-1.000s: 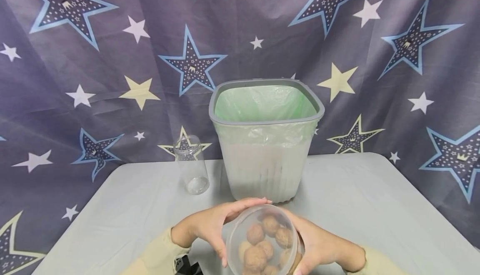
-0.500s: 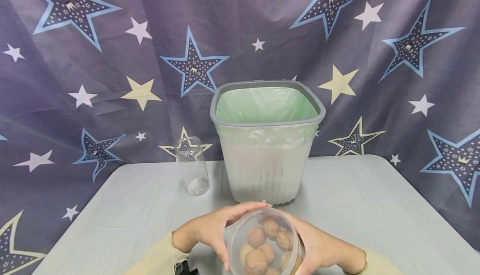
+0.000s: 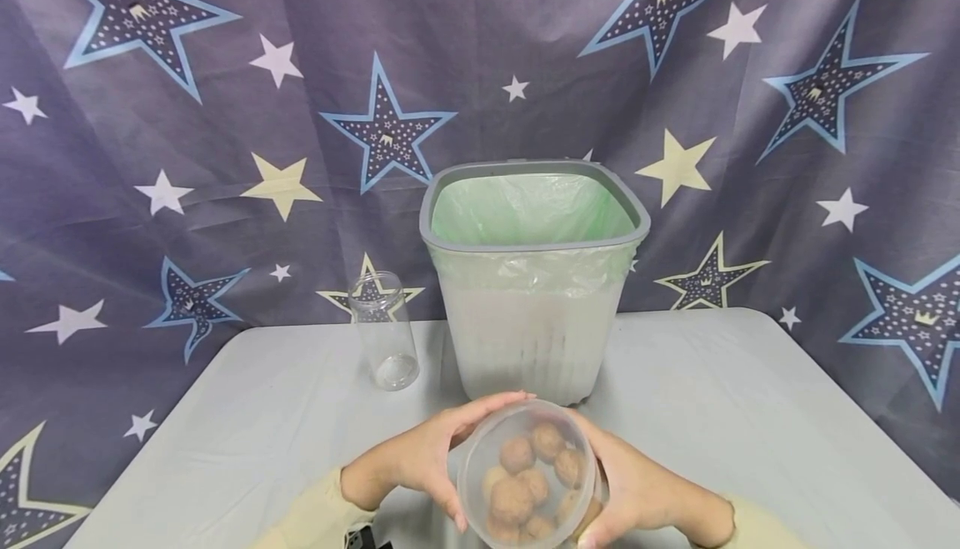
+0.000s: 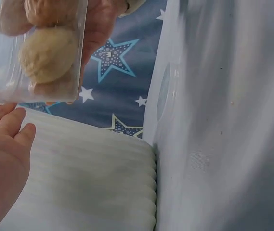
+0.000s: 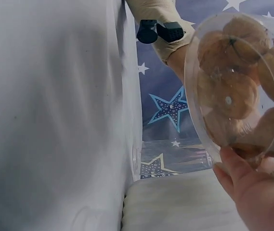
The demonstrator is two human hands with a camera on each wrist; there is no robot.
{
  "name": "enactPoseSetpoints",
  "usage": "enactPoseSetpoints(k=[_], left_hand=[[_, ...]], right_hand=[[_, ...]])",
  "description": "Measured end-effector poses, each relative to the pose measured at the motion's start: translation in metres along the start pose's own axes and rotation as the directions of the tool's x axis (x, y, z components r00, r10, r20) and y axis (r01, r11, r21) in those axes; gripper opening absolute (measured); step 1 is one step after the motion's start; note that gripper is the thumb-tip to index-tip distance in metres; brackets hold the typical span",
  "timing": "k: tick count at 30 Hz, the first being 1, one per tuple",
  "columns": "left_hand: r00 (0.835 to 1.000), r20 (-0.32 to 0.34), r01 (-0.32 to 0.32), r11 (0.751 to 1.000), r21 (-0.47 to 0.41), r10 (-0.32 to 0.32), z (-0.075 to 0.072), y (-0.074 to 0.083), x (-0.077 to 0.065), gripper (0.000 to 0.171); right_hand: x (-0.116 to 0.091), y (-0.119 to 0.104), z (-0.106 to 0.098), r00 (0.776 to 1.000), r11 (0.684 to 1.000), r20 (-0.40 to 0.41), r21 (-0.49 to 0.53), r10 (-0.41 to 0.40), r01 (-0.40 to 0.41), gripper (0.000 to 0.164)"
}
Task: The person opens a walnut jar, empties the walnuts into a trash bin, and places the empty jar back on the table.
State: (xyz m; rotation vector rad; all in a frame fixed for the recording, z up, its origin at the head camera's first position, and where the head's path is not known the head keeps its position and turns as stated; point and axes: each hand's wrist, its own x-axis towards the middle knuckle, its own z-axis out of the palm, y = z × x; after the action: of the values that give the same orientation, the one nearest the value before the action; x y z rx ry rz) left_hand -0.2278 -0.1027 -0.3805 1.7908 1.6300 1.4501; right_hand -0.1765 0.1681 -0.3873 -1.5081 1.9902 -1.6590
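Observation:
Between both hands is a clear round plastic container (image 3: 480,457), held off the table with one round face turned up toward my head. Several walnuts (image 3: 512,499) lie inside; a paler one (image 4: 50,54) shows through the wall in the left wrist view. My left hand (image 3: 431,453) curls round its left side, fingertips at the far edge and thumb at the near left. My right hand (image 3: 637,482) grips the right side, thumb toward the near edge. In the right wrist view, fingers (image 5: 235,166) press the wall below the walnuts. Whether a lid is on, I cannot tell.
A bin (image 3: 536,341) with a grey rim and green liner stands just beyond the container. To its left is an upright clear glass jar (image 3: 384,328). A grey-clothed table (image 3: 720,399) lies beneath, with a star-patterned curtain (image 3: 255,116) behind.
The container and both hands have risen slightly in the head view, toward the bin. The walnuts keep nearly the same arrangement, and both hands hold as before.

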Motion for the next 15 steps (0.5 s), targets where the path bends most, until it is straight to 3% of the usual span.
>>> enactPoseSetpoints(k=[7, 15], left_hand=[[0.993, -0.108, 0.037, 0.995, -0.091, -0.047, 0.0038, 0.0019, -0.0012, 0.113], [0.967, -0.241, 0.086, 0.996, -0.005, -0.085, 0.0071, 0.0049, 0.001, 0.11]], right_hand=[[-0.0014, 0.0022, 0.0018, 0.993, 0.994, -0.11, -0.092, 0.044, -0.054, 0.106], [-0.0001, 0.0, 0.0047, 0.962, 0.972, -0.255, -0.184, 0.094, -0.143, 0.11]])
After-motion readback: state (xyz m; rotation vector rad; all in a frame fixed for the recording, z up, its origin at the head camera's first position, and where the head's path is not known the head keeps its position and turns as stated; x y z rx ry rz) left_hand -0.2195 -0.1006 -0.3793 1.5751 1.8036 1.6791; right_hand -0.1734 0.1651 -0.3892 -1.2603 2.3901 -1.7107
